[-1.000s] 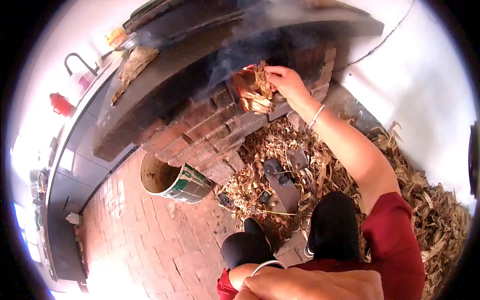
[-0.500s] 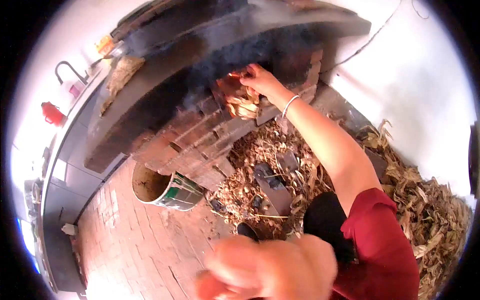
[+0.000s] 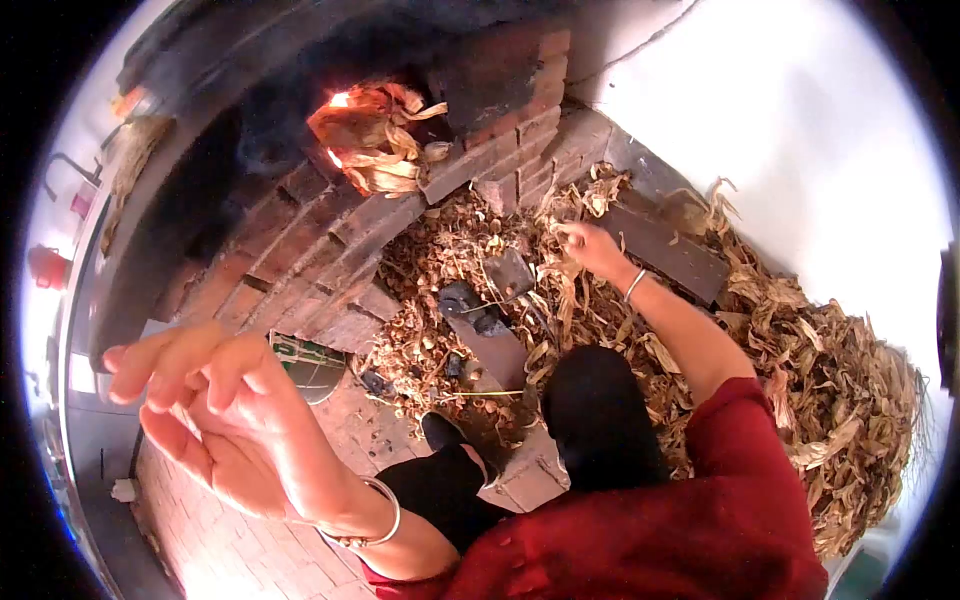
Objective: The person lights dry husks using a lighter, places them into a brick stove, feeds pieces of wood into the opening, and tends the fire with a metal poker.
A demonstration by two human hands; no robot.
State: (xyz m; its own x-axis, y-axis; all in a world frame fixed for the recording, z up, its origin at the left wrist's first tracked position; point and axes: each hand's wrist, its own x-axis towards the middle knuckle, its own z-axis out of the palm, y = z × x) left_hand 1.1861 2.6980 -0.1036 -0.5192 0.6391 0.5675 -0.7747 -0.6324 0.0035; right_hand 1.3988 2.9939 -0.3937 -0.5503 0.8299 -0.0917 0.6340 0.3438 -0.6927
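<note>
My left hand (image 3: 225,415) is raised at the lower left, its fingers loosely curled and apart with nothing in them, a bracelet on the wrist. My right hand (image 3: 597,250) is over the dry corn husks (image 3: 640,320) on the floor; its fingers look slightly apart, and I make out nothing held in them. Beyond it, a bundle of corn husks (image 3: 375,150) burns in the mouth of the brick stove (image 3: 300,220), part of it sticking out. Flames show on its left side.
Husk scraps surround a dark block (image 3: 510,272) and a flat slab (image 3: 495,350) near my feet. A board (image 3: 665,250) lies among husks by the white wall (image 3: 780,130). The bucket (image 3: 312,365) is partly behind my left hand. Smoke hangs around the stove opening.
My right hand has left the husks at the stove opening and moved down and right to the floor husks. My left hand has swung left and up. The flames look brighter.
</note>
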